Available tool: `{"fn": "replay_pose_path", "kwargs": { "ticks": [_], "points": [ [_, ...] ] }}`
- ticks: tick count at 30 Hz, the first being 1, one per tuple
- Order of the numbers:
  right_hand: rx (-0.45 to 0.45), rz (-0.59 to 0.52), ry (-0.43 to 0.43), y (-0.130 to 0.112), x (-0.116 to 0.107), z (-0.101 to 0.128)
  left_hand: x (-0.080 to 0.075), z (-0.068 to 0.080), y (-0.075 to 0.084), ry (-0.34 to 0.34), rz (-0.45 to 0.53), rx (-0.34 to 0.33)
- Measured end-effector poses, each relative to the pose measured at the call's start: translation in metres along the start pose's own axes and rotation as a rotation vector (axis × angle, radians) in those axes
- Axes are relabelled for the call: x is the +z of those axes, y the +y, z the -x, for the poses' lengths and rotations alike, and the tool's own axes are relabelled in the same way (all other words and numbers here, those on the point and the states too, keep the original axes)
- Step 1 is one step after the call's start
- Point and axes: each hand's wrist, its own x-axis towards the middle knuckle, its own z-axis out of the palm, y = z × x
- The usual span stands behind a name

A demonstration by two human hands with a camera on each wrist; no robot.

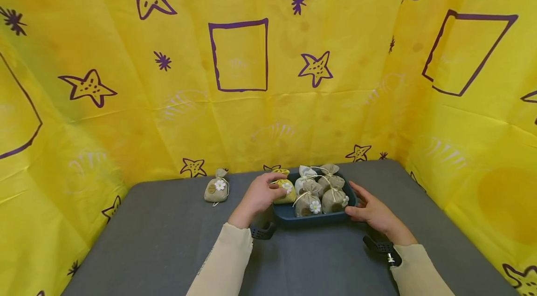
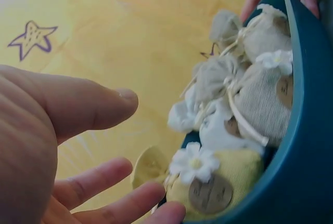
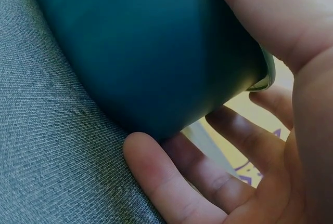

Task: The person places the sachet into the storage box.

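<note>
A dark blue tray [image 1: 312, 219] holds several small drawstring pouches with flower trims. At its left end sits a yellow pouch [image 1: 285, 195] with a white flower and a round brown tag. My left hand [image 1: 261, 192] is beside this pouch, its thumb and fingers spread apart in the left wrist view. A white pouch [image 2: 223, 130] lies behind the yellow one, followed by grey-beige pouches [image 1: 310, 200]. At the tray's right end my right hand [image 1: 373, 212] holds the tray, thumb near the front corner and fingers farther back along the end wall.
A single beige pouch [image 1: 216, 189] with a white flower stands on the grey table [image 1: 168, 235], left of the tray. Yellow cloth [image 1: 243, 123] printed with purple stars encloses the table's back and sides.
</note>
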Motion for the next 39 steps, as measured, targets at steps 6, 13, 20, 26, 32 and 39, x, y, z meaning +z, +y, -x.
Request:
{"fn": "replay_pose_path", "kwargs": {
  "ticks": [6, 13, 20, 26, 32, 39],
  "points": [
    [0.005, 0.007, -0.003, -0.002, 0.000, 0.000, -0.015, 0.007, -0.006, 0.005, 0.037, -0.003],
    [0.009, 0.029, -0.001, -0.004, 0.000, 0.000, -0.034, 0.016, -0.026, 0.018, 0.017, -0.056],
    [0.007, 0.023, 0.010, -0.003, -0.003, 0.000, -0.051, 0.025, -0.053, 0.063, -0.010, -0.117],
    [0.002, 0.026, 0.013, 0.000, -0.004, -0.001, -0.062, 0.034, -0.067, 0.078, -0.006, -0.150],
    [0.008, 0.035, 0.014, 0.000, -0.002, 0.001, -0.084, 0.044, -0.081, 0.145, 0.000, -0.172],
    [0.011, 0.020, 0.014, 0.000, 0.000, 0.000, -0.110, 0.051, -0.097, 0.364, -0.029, -0.173]
  ]
}}
